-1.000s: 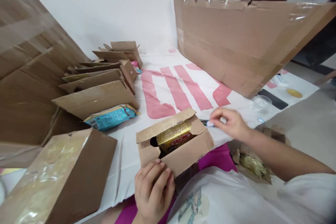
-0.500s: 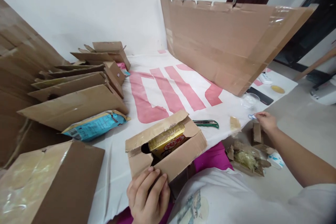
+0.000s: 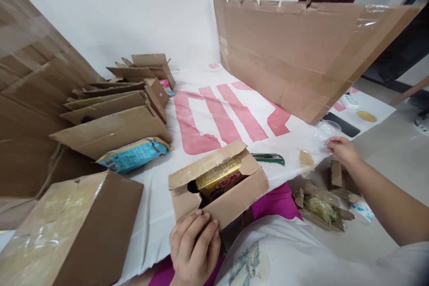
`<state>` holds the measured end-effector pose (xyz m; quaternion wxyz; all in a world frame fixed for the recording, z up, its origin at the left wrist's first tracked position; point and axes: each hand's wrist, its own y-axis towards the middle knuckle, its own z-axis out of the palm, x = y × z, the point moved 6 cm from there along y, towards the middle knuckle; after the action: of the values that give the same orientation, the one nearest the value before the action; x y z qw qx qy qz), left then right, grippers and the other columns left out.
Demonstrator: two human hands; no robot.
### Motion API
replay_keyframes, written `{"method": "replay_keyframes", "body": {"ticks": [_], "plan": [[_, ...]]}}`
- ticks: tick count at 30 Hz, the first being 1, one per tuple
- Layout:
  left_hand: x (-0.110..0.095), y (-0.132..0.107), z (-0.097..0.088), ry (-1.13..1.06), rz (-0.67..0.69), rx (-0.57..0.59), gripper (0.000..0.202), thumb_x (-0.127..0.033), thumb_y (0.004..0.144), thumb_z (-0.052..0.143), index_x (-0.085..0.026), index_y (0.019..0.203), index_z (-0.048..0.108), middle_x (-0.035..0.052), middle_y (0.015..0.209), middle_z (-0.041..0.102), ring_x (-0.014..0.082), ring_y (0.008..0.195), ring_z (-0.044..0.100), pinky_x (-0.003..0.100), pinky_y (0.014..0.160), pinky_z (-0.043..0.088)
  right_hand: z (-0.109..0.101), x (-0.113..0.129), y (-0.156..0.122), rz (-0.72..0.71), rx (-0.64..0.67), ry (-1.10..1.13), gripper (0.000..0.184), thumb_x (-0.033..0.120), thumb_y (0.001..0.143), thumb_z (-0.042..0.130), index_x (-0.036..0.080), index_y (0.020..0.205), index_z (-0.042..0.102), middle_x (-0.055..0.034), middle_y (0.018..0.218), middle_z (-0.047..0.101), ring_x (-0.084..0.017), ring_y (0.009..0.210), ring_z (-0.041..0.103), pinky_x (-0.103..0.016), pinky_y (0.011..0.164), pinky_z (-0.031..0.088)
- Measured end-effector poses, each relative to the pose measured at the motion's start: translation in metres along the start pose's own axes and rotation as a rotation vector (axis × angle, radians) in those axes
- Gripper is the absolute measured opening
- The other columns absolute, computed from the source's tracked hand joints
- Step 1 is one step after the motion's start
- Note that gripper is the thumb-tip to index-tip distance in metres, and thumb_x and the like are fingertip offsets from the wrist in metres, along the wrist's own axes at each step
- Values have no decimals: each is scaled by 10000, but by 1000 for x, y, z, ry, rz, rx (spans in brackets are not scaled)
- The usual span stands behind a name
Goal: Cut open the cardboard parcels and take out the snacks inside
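Head cam, wearer's POV, fwd & down across table (image 3: pixel 156 205), close

The left hand (image 3: pixel 194 246) lies palm down, loosely curled; the right arm (image 3: pixel 385 199) stretches outward, right hand (image 3: pixel 342 150) pinched.

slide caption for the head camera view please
Left hand on an open cardboard box holding a gold package, green cutter beside it, right hand near a clear plastic dish.

I log: soft, even light; glare on the taped carton (image 3: pixel 77 228) and upright cardboard panel (image 3: pixel 295 58); wide-angle stretching at edges; darkened upper-right corner.
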<state>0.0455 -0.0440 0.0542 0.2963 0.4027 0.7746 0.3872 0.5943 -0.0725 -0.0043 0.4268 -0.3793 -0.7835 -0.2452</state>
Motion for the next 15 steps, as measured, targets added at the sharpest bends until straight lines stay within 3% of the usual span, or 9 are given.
{"method": "replay_keyframes", "body": {"ticks": [4,8,10,12,15], "plan": [[-1,5,-3,-58,-62,28,234,2,774,661,-144,957,659,102,983,645,265,1014,607,402,847,496,31,58,-14,-71,82,181,204,305,791,740,197,815,570,44,664,556,-86,553,526,-239,545,474],[2,21,-13,-277,-279,106,278,-14,820,580,-165,1051,610,99,1011,625,231,1024,601,381,862,523,81,143,-77,-315,277,316,271,268,679,812,228,840,598,29,734,616,-106,619,579,-239,584,497],[3,30,-20,-385,-416,129,269,-52,850,553,-184,1084,579,93,1021,619,203,988,609,347,833,534,102,195,-130,-680,450,360,189,196,748,751,242,856,603,10,795,636,-126,704,624,-241,618,525],[2,36,-25,-465,-535,152,284,-97,862,564,-208,1123,546,92,1070,619,194,1004,610,333,842,532,117,234,-190,-1053,623,381,226,83,794,661,262,918,601,13,800,635,-126,740,637,-236,637,537],[-2,39,-23,-658,-665,219,407,-137,831,617,-220,1207,484,103,1123,610,183,973,619,316,820,541,135,263,-262,-1454,806,355,334,15,815,578,254,1049,598,-11,846,660,-132,762,645,-253,687,564]]}}
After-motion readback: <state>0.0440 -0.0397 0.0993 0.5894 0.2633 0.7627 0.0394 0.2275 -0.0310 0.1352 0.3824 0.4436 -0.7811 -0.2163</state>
